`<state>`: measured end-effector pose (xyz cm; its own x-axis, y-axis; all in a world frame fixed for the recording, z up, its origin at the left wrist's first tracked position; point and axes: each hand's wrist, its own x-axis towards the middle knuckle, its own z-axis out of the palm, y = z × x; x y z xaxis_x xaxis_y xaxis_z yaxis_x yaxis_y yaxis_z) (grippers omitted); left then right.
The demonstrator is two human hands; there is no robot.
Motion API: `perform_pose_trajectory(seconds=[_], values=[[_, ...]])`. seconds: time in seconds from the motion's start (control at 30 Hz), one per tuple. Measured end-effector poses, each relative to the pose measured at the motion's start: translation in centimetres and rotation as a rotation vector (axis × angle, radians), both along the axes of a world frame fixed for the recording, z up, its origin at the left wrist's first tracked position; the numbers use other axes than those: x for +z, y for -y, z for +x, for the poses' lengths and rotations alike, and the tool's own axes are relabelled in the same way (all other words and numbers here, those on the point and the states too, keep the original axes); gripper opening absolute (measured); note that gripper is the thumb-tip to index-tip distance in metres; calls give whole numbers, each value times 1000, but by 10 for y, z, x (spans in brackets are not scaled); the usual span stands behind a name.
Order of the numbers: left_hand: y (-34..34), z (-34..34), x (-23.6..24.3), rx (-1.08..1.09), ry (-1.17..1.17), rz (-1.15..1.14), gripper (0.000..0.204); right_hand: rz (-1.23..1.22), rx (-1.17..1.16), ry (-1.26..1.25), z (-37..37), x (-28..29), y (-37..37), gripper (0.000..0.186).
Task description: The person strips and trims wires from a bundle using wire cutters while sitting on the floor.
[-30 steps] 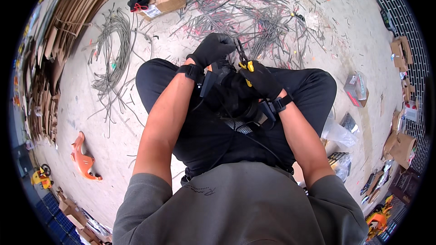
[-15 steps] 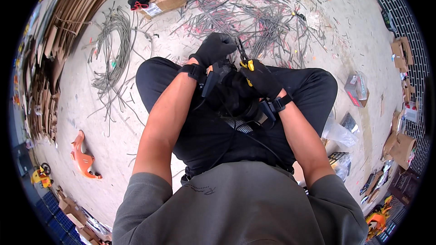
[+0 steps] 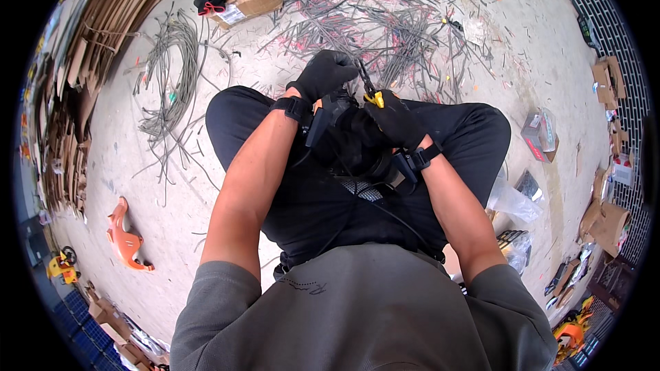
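A: Where's the wire?

B: Between the two gloves, over the lap. The left hand (image 3: 323,75) is clenched on a thin grey wire (image 3: 362,74), just beyond the right hand.

A: And the right?

B: The right hand (image 3: 395,120) is grasping a yellow-handled cutter (image 3: 375,98), its tip toward the left fist.

A: How would you do this well?

B: I'd say keep the wire taut and short between the hands, bite only the sheath, and pull straight away from the left fist. A slack wire could slip.

A: More wire nearby?

B: A pile (image 3: 392,20) lies on the floor, well beyond both hands.
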<state>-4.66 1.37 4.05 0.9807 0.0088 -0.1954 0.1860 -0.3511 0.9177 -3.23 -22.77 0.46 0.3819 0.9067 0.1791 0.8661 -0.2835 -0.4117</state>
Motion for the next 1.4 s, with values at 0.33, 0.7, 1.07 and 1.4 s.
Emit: perform_pose_trajectory(seconds=[0.33, 0.7, 1.07, 1.4], values=[[0, 0, -3, 8, 8, -6, 22, 28, -20, 27, 0, 1, -1, 25], [-1, 1, -8, 4, 35, -18, 20, 189, -25, 94, 1, -9, -4, 17], [-1, 0, -9, 5, 61, -112, 14, 17, -67, 130, -5, -3, -5, 31], [0, -2, -8, -3, 172, 32, 10, 16, -90, 192, -7, 2, -5, 31]])
